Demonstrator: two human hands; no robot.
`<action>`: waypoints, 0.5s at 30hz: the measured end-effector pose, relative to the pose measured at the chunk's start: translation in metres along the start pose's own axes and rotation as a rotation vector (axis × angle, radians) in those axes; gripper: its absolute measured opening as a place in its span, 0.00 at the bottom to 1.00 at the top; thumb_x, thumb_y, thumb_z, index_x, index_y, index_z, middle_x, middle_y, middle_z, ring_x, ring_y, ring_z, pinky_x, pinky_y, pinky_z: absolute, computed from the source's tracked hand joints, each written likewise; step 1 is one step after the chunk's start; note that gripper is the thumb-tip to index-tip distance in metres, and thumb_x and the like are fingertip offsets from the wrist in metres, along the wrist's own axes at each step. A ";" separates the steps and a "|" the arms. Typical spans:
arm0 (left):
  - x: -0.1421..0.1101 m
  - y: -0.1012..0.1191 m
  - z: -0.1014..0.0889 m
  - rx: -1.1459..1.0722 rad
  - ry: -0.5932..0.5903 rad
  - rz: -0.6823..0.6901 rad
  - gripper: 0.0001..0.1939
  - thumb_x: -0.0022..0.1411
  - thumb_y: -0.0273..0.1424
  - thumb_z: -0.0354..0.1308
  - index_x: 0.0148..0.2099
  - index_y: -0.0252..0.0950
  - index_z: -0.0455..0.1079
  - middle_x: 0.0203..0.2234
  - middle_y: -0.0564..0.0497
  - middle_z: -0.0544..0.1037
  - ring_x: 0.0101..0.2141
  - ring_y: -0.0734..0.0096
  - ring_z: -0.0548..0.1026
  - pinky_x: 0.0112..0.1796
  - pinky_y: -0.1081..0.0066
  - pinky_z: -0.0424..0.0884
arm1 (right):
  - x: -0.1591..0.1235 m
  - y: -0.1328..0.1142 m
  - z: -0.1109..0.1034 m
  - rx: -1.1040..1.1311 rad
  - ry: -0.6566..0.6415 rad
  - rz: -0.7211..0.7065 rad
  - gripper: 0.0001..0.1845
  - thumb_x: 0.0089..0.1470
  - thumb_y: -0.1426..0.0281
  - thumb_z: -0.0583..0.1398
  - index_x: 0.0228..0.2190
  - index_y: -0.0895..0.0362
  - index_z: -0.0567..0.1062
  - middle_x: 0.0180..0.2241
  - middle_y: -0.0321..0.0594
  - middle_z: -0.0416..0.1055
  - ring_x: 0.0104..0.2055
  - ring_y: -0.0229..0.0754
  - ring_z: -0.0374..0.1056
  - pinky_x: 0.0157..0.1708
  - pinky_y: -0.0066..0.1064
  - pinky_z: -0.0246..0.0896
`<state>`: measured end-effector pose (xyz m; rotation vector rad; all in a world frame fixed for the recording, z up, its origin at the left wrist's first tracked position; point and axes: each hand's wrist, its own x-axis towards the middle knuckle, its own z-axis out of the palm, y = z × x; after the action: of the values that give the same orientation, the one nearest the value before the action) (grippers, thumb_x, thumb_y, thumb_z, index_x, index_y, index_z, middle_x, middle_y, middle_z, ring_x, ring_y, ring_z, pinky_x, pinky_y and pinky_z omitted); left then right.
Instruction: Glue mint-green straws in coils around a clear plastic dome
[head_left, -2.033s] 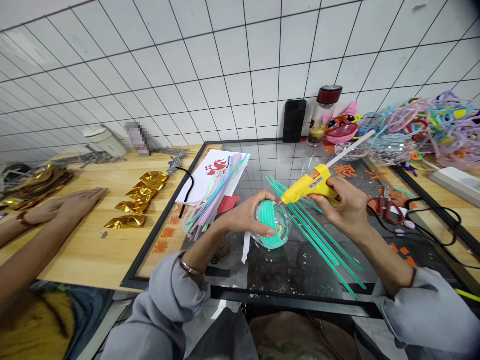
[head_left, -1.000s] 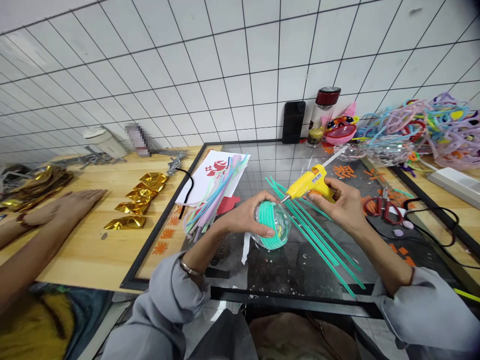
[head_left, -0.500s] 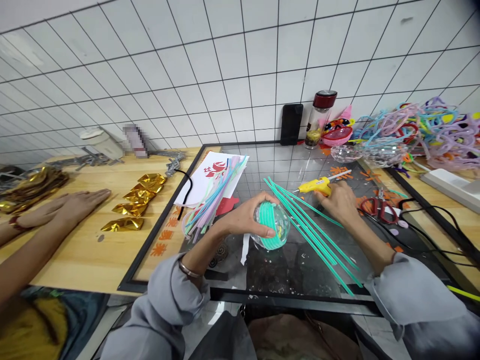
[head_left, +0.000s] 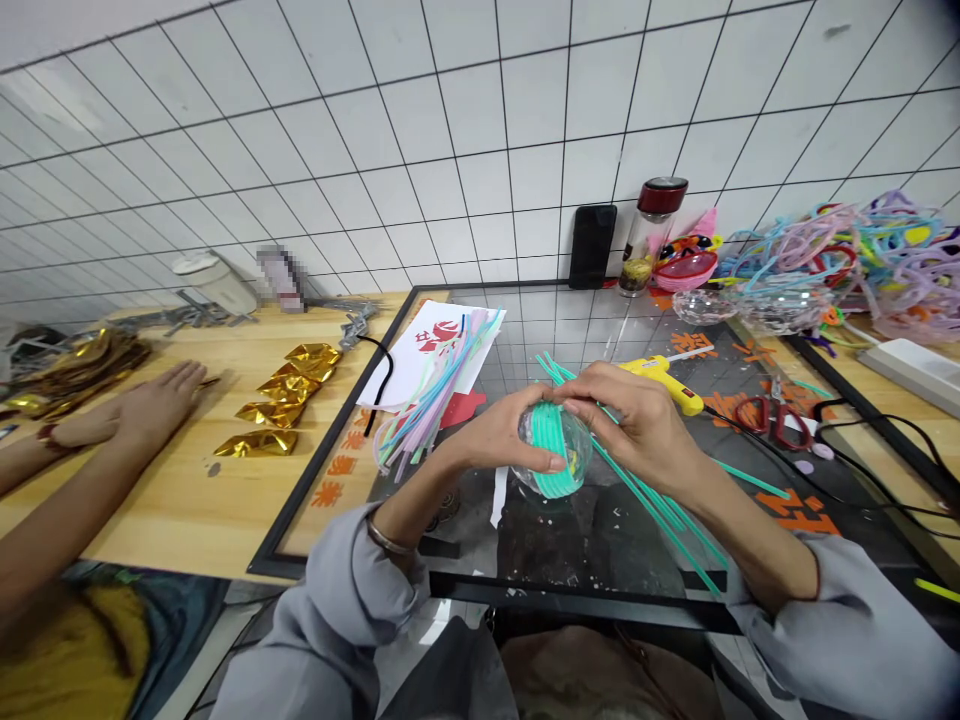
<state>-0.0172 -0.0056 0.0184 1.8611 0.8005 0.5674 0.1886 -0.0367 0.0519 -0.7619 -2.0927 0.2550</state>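
Observation:
My left hand (head_left: 495, 430) is wrapped round a clear, faceted ball (head_left: 579, 440), held just above the table. Rows of green pipe cleaner (head_left: 549, 432) band the ball's side. At its upper right edge my right hand (head_left: 641, 425) is closed in a pinch, apparently on the end of a green pipe cleaner; the fingertips partly hide it. A green length (head_left: 754, 479) shows beyond my right wrist. Several loose green pipe cleaners (head_left: 667, 515) lie beneath the right forearm. Behind that hand, the yellow glue gun (head_left: 679, 388) rests on the table, partly covered.
Pastel pipe cleaners (head_left: 439, 385) lie on white paper (head_left: 397, 350). Red-handled scissors (head_left: 776, 420) and a black cord (head_left: 855, 470) are at right. A phone (head_left: 592, 247) and a bottle (head_left: 651, 240) stand by the wall. A co-worker's hands (head_left: 150, 405) rest near gold foil (head_left: 296, 385).
My right hand drew the glue gun away from the ball and put it down at right, then came back to pinch at the ball's edge. The left hand kept its hold.

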 end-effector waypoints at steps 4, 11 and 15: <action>-0.001 0.004 0.002 -0.006 -0.001 -0.002 0.34 0.45 0.43 0.71 0.51 0.36 0.66 0.38 0.51 0.71 0.38 0.65 0.71 0.38 0.67 0.69 | 0.002 0.002 0.000 -0.056 -0.063 -0.022 0.09 0.62 0.74 0.56 0.37 0.58 0.77 0.30 0.40 0.74 0.33 0.39 0.70 0.34 0.30 0.65; -0.002 0.009 0.002 -0.050 -0.008 -0.015 0.31 0.45 0.42 0.71 0.49 0.37 0.66 0.34 0.54 0.69 0.33 0.71 0.68 0.34 0.71 0.66 | -0.002 0.003 0.000 -0.053 -0.060 0.031 0.06 0.60 0.76 0.58 0.35 0.59 0.77 0.29 0.39 0.73 0.30 0.37 0.69 0.31 0.28 0.62; -0.001 0.009 0.002 -0.046 -0.004 -0.017 0.31 0.45 0.42 0.71 0.49 0.37 0.67 0.37 0.53 0.71 0.35 0.70 0.69 0.35 0.70 0.67 | -0.007 0.005 0.001 0.003 -0.037 0.123 0.04 0.59 0.75 0.61 0.32 0.59 0.77 0.28 0.36 0.73 0.29 0.35 0.68 0.30 0.27 0.61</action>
<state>-0.0147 -0.0101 0.0256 1.8114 0.7943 0.5666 0.1932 -0.0369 0.0448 -0.8922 -2.0822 0.3412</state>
